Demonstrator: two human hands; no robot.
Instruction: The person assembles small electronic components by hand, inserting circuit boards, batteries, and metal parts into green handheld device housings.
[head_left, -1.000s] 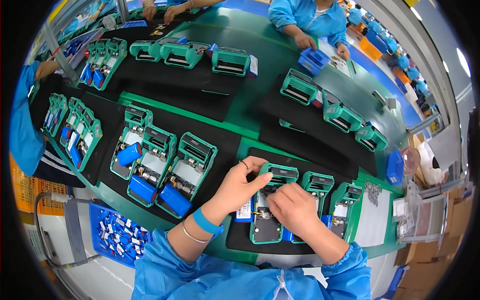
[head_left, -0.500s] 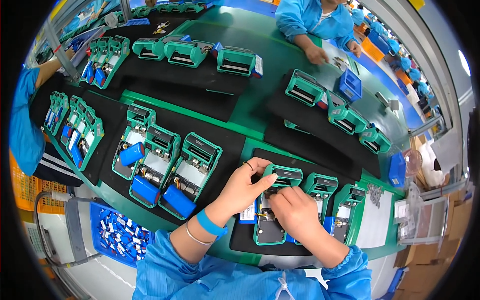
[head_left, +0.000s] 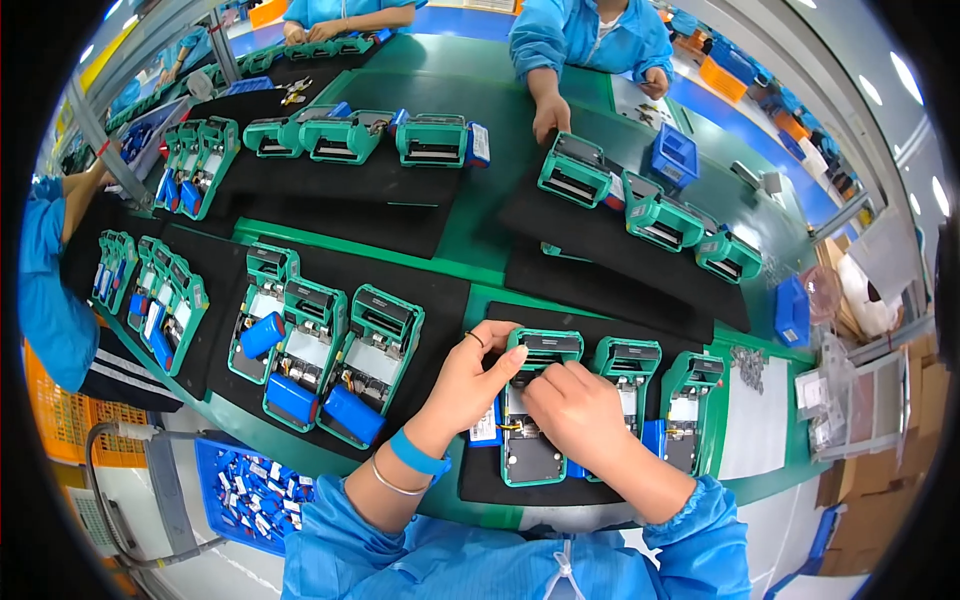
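Note:
In front of me a green-framed device housing lies on a black mat, its inside showing. My left hand grips its upper left side, thumb over the rim. The bent fingers of my right hand are pressed together inside the housing's middle; whatever they pinch is hidden beneath them. A blue battery pack with a white label sits against the left side, its yellow wires running into the housing. To the right lie a second housing and a third housing, with another blue battery pack between them.
Left on the mat are several open housings with blue battery packs. More housings line the far mats. A blue bin of batteries stands low left. Across the table a co-worker's hand touches a far housing.
The view has tilted and shifted slightly. Across the table, the co-worker's hand has moved to the far housing. My hands stay at the same housing, the right one's fingers still inside it.

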